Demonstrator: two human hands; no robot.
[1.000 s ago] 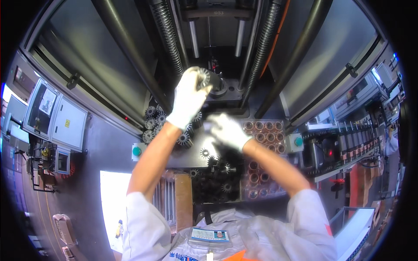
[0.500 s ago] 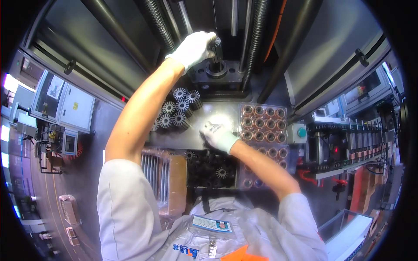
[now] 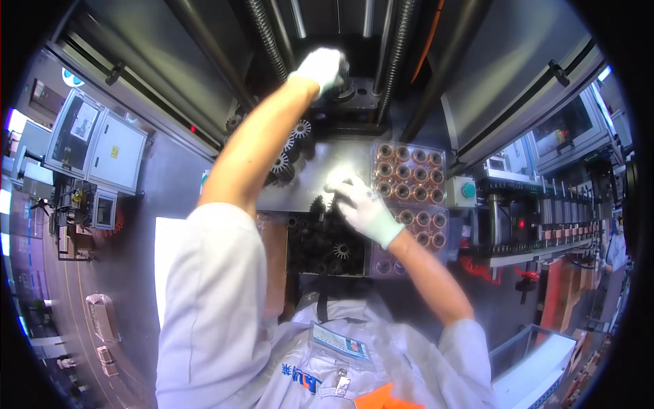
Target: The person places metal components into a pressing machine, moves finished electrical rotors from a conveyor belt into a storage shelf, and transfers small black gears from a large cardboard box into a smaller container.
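Note:
My left hand point(image 3: 323, 69), in a white glove, reaches far forward into the machine. Its fingers are closed around a dark slotted metal core, mostly hidden by the glove, at the round fixture point(image 3: 346, 90). My right hand point(image 3: 364, 206), also gloved, is over the near edge of the bright metal plate point(image 3: 327, 160). Its fingers are curled; what they hold, if anything, is blurred. Just below them is a black tray holding dark toothed parts, one with a pale star-shaped end point(image 3: 341, 250). Several upright slotted cores point(image 3: 302, 129) stand left of the plate, partly behind my left arm.
Clear trays with copper-coloured rings point(image 3: 402, 172) lie to the right. Beside them is a box with a green button point(image 3: 468, 189). Upright rods and a ribbed hose point(image 3: 395, 65) flank the fixture. A cardboard box point(image 3: 274, 266) sits beside my left sleeve.
My left hand has come down and right with the slotted core, toward the fixture. My right hand has shifted right, its fingers now curled near the black tray. The whole view has moved slightly.

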